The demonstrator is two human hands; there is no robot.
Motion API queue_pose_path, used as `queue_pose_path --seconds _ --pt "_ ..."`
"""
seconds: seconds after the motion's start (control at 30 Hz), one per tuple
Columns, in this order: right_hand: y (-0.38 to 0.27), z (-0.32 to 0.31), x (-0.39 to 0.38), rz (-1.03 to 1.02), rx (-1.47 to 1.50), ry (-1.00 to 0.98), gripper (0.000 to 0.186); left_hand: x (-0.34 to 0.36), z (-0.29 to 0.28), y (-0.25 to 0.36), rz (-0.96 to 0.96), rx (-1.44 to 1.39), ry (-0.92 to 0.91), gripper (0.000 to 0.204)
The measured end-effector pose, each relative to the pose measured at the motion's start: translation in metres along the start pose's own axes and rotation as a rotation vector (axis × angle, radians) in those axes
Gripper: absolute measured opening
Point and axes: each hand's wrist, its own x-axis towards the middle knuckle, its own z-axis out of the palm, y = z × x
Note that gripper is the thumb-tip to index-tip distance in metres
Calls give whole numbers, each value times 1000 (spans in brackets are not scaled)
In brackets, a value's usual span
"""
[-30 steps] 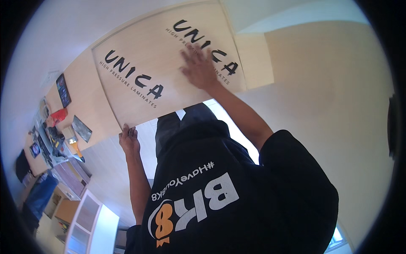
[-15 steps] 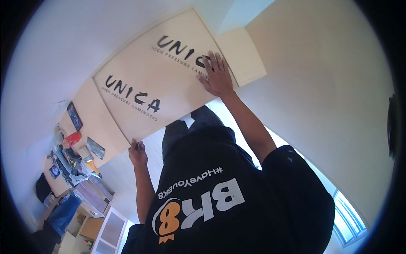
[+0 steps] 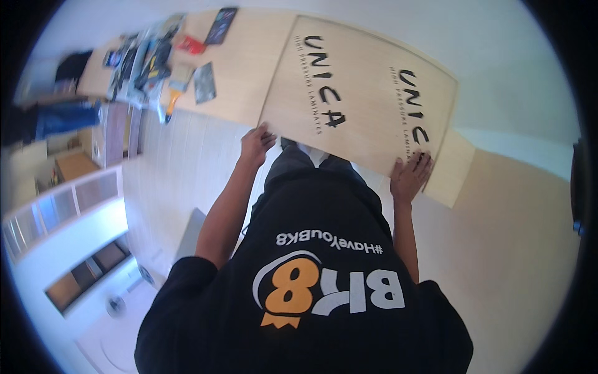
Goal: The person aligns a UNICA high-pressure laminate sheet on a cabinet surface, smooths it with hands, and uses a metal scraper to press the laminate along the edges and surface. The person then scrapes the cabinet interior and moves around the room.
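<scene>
Panel (image 3: 367,93) at my 12 o'clock on the desk (image 3: 243,75). My right hand (image 3: 410,177) lies spread at its 5 o'clock, probably steadying it; left hand (image 3: 255,146) curls at 8, can't tell if pinching.

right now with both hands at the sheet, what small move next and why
Probably slide the right hand lightly along the near edge of the sheet, checking it against the counter: the left hand is at the near left corner, the right by the opposite near corner.
</scene>
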Motion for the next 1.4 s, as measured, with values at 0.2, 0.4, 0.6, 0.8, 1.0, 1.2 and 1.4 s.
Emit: queue_pose_path --seconds 0.2,0.4,0.6,0.8,1.0,1.2,1.4 --pt "4 -5 3 -27 10 -41 71 -7 21 -8 -16 -149 73 29" --pt "12 0 2 -33 -53 -129 75 -8 28 -14 4 -218 109 25" --pt "11 -3 3 -34 -41 -138 75 -5 26 -19 89 -248 97 22" --pt "13 -2 2 -31 -56 -149 76 -12 29 -20 188 -277 100 22" --pt "10 -4 4 -16 -31 -176 75 -22 28 -12 239 -197 21 18" --pt "2 -16 6 -28 2 -112 70 -30 32 0 275 -91 51 14" --pt "2 -23 4 58 -4 -228 69 -32 42 6 348 26 128 15"
